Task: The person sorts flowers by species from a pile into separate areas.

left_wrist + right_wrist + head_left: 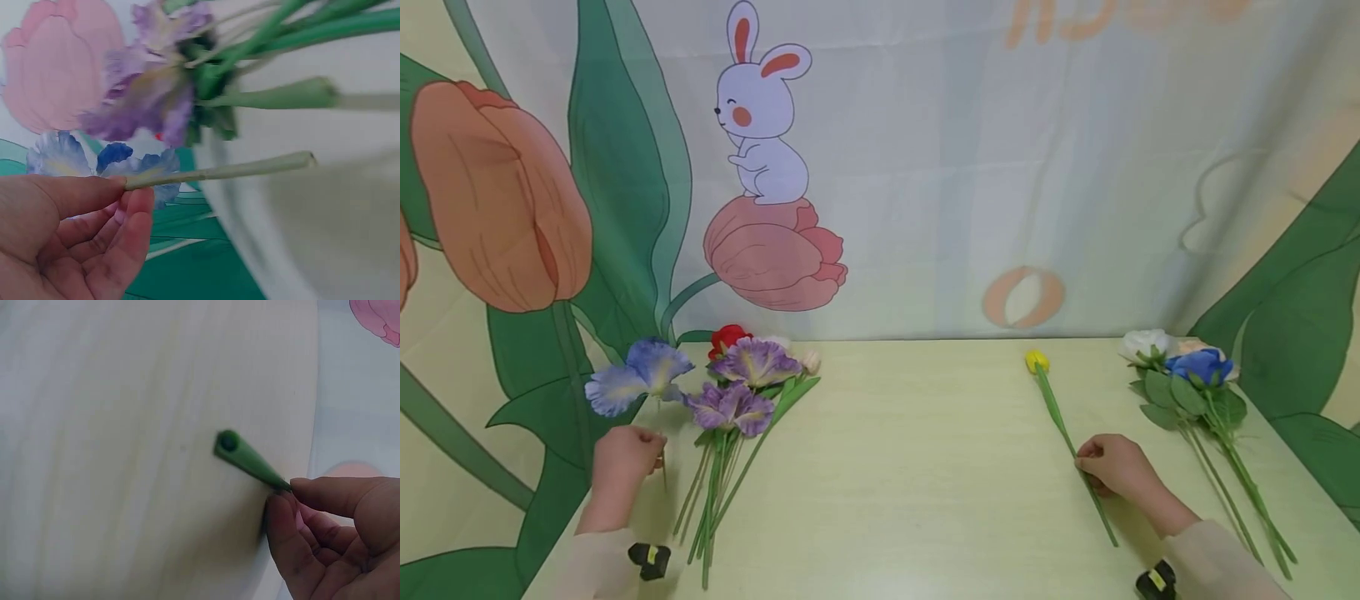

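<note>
My left hand (625, 457) pinches the stem of a blue iris (638, 375) between thumb and fingers, at the table's left side. In the left wrist view the cut end of that stem (250, 169) points away from the hand. Just right of it lies a bunch of flowers with purple irises (733, 408), a red rose (727, 340) and pale blooms. My right hand (1120, 471) pinches the green stem of a yellow tulip (1037, 362) partway down. The right wrist view shows the tulip's stem end (240, 456) close up; its bloom is out of sight there.
At the right edge of the table (910, 500) lies another group of flowers, with a white rose (1147, 343), a blue rose (1201, 367) and a peach bloom partly hidden behind. A printed cloth backdrop (910, 167) hangs along the far edge.
</note>
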### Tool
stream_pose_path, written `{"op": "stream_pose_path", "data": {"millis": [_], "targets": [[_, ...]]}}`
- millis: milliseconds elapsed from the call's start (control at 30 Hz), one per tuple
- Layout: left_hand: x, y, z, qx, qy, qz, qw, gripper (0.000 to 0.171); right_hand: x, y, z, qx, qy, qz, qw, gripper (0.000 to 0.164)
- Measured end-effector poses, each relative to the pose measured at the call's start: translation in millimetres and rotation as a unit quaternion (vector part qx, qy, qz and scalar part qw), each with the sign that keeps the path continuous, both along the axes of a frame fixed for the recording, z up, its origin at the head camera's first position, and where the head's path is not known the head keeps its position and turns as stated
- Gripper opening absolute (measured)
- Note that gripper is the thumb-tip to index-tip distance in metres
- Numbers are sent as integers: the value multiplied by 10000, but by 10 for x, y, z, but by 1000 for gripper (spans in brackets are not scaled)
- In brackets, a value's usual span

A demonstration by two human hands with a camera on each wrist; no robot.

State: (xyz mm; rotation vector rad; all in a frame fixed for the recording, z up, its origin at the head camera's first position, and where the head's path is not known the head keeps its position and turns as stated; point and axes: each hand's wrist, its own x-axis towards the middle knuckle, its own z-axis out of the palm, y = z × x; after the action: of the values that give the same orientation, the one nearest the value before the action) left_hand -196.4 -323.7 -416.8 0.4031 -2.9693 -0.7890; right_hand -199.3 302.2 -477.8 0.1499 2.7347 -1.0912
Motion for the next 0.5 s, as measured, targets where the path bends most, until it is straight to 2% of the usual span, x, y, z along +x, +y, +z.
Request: {"op": "stream_pose_path", "data": {"millis": [300, 500], "targets": [[108, 122, 295, -2, 614, -118, 9980, 28, -19, 31, 41, 124, 26, 90, 9999, 18], [121, 254, 437, 123, 755, -182, 9969, 31, -92, 157, 222, -54, 121, 106, 9999, 30]]}}
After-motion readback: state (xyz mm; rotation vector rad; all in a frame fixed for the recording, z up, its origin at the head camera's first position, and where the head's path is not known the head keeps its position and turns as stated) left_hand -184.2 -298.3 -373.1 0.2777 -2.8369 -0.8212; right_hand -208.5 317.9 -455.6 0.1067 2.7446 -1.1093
